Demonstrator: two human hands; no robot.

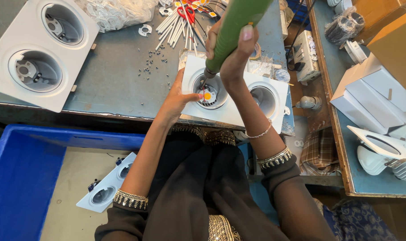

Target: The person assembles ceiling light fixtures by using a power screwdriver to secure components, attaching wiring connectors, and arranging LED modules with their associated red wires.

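Green driver over a white twin downlight housing

The right hand [232, 60] wraps a smooth green electric screwdriver [234, 27], tip in the left round recess; the left hand [178, 100] clasps the square matte housing [234, 96] on the blue-grey bench edge [113, 76].

A green screwdriver [236, 24] over a white light housing [236, 96], red scissors [186, 13], a blue crate [20, 178].
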